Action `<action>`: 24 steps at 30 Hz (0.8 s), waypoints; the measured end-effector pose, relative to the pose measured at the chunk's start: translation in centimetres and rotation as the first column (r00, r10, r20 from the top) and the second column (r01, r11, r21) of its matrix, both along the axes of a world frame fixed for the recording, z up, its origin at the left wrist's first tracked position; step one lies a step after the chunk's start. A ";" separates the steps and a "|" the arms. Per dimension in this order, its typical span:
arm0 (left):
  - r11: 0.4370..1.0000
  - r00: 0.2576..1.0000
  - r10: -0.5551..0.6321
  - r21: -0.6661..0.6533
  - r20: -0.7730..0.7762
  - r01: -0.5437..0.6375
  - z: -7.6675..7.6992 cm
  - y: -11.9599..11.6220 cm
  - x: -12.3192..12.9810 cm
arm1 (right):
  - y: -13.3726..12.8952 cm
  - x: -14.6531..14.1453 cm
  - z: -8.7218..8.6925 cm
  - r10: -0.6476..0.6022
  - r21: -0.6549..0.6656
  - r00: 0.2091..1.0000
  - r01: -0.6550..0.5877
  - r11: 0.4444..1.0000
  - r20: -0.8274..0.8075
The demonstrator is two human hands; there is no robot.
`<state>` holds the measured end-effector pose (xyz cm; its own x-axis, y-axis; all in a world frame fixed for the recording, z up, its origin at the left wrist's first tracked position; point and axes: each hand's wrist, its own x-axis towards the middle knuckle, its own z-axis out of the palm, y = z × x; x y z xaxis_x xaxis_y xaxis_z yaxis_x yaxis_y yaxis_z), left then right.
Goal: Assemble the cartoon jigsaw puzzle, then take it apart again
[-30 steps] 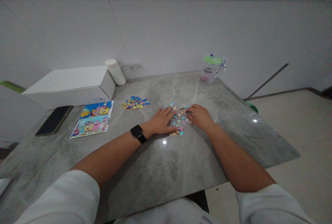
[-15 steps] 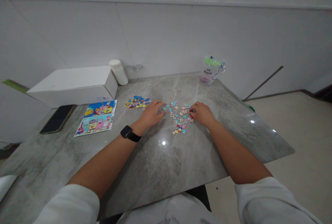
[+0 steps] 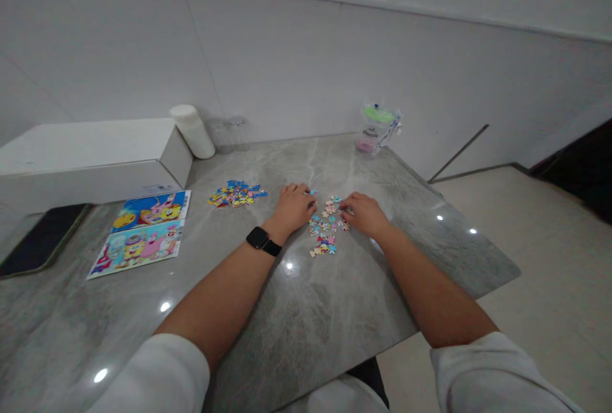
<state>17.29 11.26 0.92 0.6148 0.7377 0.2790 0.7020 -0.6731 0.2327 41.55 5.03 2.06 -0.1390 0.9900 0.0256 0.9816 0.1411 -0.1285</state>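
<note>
Small jigsaw puzzle pieces (image 3: 326,224) lie loosely spread on the grey marbled table between my two hands. My left hand (image 3: 295,208), with a black watch on its wrist, rests over the left edge of this spread. Its fingers are bent and a little apart, covering some pieces. On the other side, my right hand (image 3: 362,212) has its fingertips drawn together at the right edge of the pieces, pinching what looks like a puzzle piece mostly hidden by the fingers. A denser heap of blue and yellow puzzle pieces (image 3: 237,194) sits left of my left hand.
A printed cartoon picture sheet (image 3: 143,231) and a dark phone (image 3: 45,238) lie at the left. Behind them stand a white box (image 3: 90,152), a white bottle (image 3: 194,132) and clear glasses (image 3: 228,134). A plastic bag with green and pink contents (image 3: 376,131) is near the wall.
My left hand has moved right, onto the left part of the loose pieces, its fingers more bent. My right hand stays at the right edge. The view has turned and tilted slightly.
</note>
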 end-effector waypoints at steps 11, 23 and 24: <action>0.996 0.999 0.050 0.068 0.009 -0.051 -0.9 0.6 -0.4 | -0.1 0.2 0.4 -0.037 -0.016 0.999 0.036 0.999 -0.037; 0.995 1.000 0.009 0.099 0.019 -0.011 -0.6 0.6 -0.3 | 0.0 0.2 0.0 -0.025 -0.030 0.993 0.022 0.999 -0.111; 0.996 1.000 0.004 0.085 0.025 -0.006 -0.7 0.6 -0.4 | 0.0 0.2 0.0 -0.011 -0.027 0.993 0.008 1.000 -0.119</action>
<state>16.94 11.90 0.23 0.6034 0.7134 0.3564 0.6998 -0.6880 0.1923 41.75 5.00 2.01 -0.1272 0.9918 0.0148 0.9604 0.1269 -0.2480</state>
